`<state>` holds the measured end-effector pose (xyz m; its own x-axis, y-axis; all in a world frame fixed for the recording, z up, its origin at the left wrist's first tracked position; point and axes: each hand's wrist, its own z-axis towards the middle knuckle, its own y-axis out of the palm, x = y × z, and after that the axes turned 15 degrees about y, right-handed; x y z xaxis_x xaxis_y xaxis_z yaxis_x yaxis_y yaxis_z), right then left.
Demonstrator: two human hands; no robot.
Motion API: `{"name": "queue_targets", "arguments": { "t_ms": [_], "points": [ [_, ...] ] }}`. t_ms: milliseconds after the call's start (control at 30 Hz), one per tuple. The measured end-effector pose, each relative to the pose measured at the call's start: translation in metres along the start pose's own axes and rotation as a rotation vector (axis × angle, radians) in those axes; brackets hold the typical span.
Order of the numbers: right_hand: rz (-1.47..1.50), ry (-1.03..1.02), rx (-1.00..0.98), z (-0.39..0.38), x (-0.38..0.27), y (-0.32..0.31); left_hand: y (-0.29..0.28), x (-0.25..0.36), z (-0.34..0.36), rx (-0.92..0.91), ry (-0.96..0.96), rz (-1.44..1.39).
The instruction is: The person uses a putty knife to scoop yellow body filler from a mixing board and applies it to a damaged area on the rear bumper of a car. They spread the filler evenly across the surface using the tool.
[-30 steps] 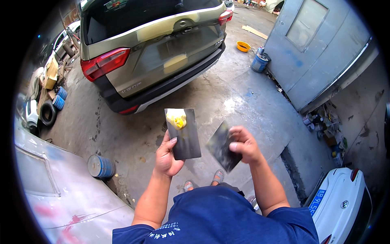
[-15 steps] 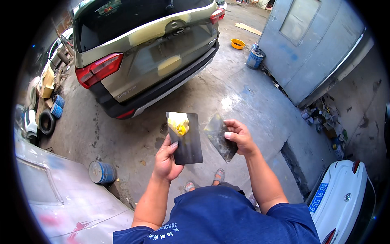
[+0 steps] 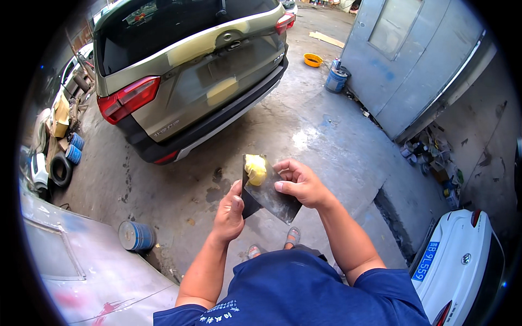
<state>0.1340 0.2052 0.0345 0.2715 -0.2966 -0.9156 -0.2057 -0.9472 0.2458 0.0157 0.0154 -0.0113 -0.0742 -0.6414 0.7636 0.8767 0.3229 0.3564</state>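
From my remote seat: L hand (image 3: 229,214) closed around the lower edge of a dark flat board (image 3: 248,204), thumb on its face; R hand (image 3: 302,183) pinching a dark scraper blade (image 3: 274,198), thumb on top, fingers curled over its upper edge. The blade lies across the board, touching it, and a lump of yellow filler (image 3: 255,168) sits at the top where the two meet, held out at chest height over the concrete floor (image 3: 326,141). Risks as I judge them: filler is piled near the upper edge, so if either tool tilts fwd the lump could slide off and drop to the floor or onto the sandalled feet (image 3: 272,244) just below. R grip is only thumb-and-fingers on a thin plate, so hard scraping could twist it loose. Can't tell how soft the filler is; if it's setting, it may drag in clumps. Green car (image 3: 190,81) w/ yellow patches on its tailgate stands well apart ahead, blue can (image 3: 136,236) on the floor to the L, white car (image 3: 459,266) close on the R, so a flick off the blade could spatter it.
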Motion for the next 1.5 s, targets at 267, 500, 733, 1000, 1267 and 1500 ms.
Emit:
{"name": "queue_targets", "arguments": {
  "t_ms": [267, 500, 733, 1000, 1267, 1500],
  "points": [
    [0.057, -0.283, -0.015, -0.007, -0.037, -0.001, -0.016, 0.022, 0.001, 0.044, -0.425, -0.004],
    [-0.556, -0.553, -0.219, -0.019, -0.057, 0.033, -0.023, 0.011, -0.016, -0.001, -0.31, -1.022],
    [-1.007, -0.473, 0.459, -0.01, -0.044, 0.0, 0.003, 0.019, -0.001, 0.223, -0.249, -0.692],
    [-1.033, -0.568, 0.464, -0.01, -0.012, 0.04, 0.007, -0.007, -0.001, 0.372, -0.06, -0.012],
    [-1.055, -0.733, 0.397, -0.024, -0.028, 0.037, -0.011, 0.016, 0.001, 0.334, -0.152, -0.353],
    [-1.029, -0.873, 0.17, -0.018, -0.055, 0.026, -0.013, 0.021, -0.009, 0.016, -0.311, -0.952]
  ]
}}
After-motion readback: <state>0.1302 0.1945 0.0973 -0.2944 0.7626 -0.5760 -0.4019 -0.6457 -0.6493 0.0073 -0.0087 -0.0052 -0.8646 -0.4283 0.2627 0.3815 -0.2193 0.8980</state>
